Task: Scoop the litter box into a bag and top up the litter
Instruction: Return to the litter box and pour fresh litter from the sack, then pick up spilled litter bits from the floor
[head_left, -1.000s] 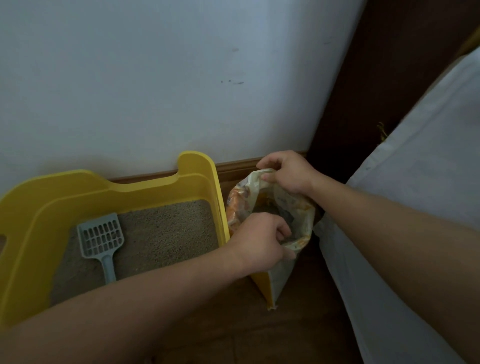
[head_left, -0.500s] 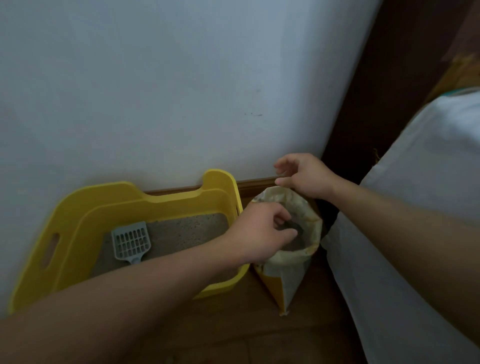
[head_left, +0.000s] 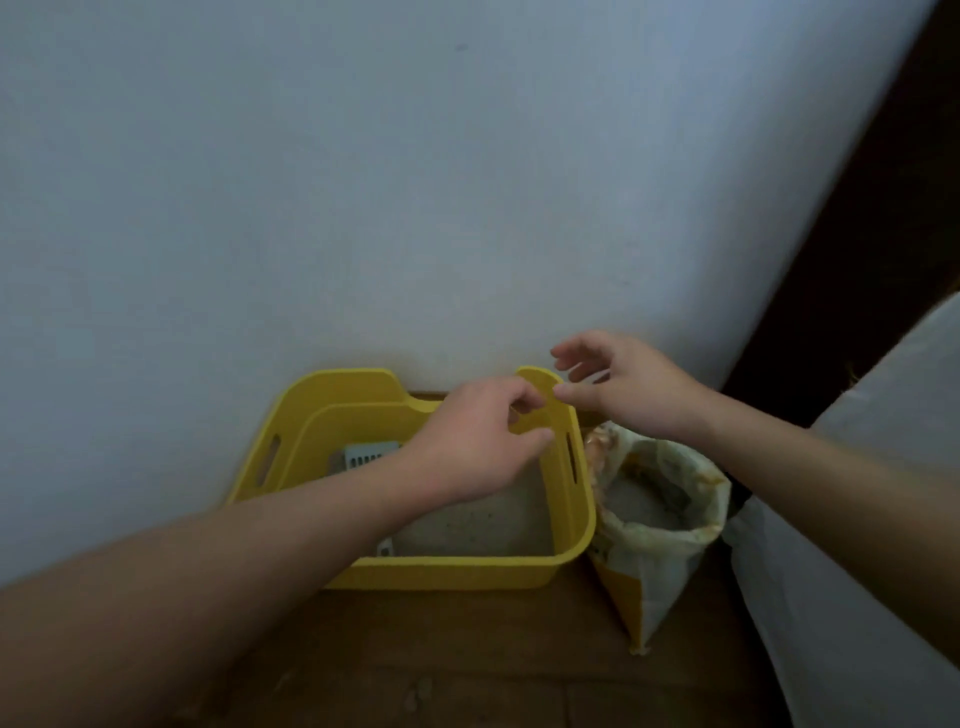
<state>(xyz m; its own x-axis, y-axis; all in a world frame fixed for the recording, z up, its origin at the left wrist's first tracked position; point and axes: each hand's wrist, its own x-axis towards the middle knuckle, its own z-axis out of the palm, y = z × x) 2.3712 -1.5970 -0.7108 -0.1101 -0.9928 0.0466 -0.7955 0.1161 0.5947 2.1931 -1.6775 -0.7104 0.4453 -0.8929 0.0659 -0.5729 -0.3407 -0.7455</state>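
A yellow litter box with grey litter stands on the wooden floor against the wall. A grey slotted scoop lies inside it, mostly hidden behind my left forearm. Right of the box stands a litter bag, its top rolled down and open, with grey litter showing inside. My left hand hovers above the box with fingers loosely curled and holds nothing. My right hand is raised above the box's right wall and the bag, fingers spread, holding nothing. Neither hand touches the bag.
A white wall rises behind the box. A dark wooden panel stands at the right, and a white cloth-covered edge crowds the bag from the right. Bare wooden floor lies in front.
Both hands have let go of the bag's rim and lifted up and left, now above the litter box. The bag stands open by itself. The view has pulled back.
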